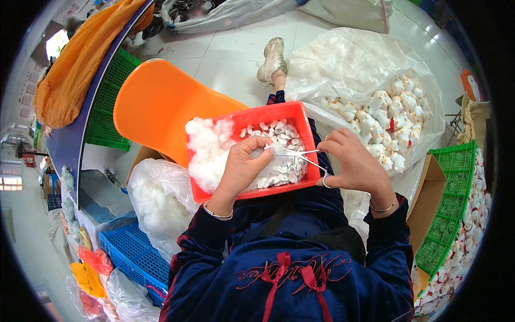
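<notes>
A red plastic tray [249, 195] rests across my lap. White fluffy stuffing [206, 155] fills its left side, and many small white and grey pieces [289, 173] lie in its right side. My right hand [357, 163] has fingers in the rings of silver scissor-handled forceps [303, 154], with the handles spread apart. The tips point left, to the fingers of my left hand [244, 165]. That hand is closed in a pinch over the tray, on a small white piece [276, 148] at the tips, mostly hidden by the fingers.
An orange chair [161, 102] stands beyond the tray to the left. At right, a clear plastic bag [343, 64] holds many stuffed white pieces [397, 115]. A green crate [448, 209] and cardboard box [429, 188] stand at far right; a blue crate [131, 252] and stuffing bag [155, 198] at left.
</notes>
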Available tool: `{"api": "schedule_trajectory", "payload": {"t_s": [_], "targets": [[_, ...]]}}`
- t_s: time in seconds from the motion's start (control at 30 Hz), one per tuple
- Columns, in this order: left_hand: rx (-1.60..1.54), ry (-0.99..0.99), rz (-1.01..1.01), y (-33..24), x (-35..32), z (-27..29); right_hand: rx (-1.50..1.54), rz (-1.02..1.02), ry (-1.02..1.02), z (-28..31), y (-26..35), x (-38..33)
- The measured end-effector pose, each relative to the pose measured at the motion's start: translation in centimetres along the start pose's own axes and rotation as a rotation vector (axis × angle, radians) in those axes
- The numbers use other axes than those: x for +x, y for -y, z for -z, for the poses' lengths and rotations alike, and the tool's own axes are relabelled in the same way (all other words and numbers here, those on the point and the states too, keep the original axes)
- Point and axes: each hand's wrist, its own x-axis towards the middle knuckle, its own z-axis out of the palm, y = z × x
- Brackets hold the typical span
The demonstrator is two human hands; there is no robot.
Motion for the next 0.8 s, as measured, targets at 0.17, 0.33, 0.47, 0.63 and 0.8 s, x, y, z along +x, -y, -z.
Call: {"api": "schedule_trajectory", "payload": {"t_s": [0.17,0.33,0.47,0.63,0.8], "targets": [[-0.203,0.028,0.131,-0.7,-0.1,0.0,-0.071,-0.090,0.078,0.3,-0.2,-0.4],[-0.181,0.082,0.118,-0.9,0.2,-0.1,-0.129,-0.063,0.063,0.4,0.5,-0.1],[-0.166,0.102,0.077,-0.9,0.3,-0.1,-0.127,-0.017,0.046,0.3,0.4,0.5],[-0.174,-0.021,-0.002,1.4,1.0,0.1,-0.081,-0.005,0.015,-0.3,-0.1,0.8],[-0.753,-0.161,0.054,0.3,2.0,0.7,-0.031,-0.057,0.097,-0.4,-0.9,-0.2]]}}
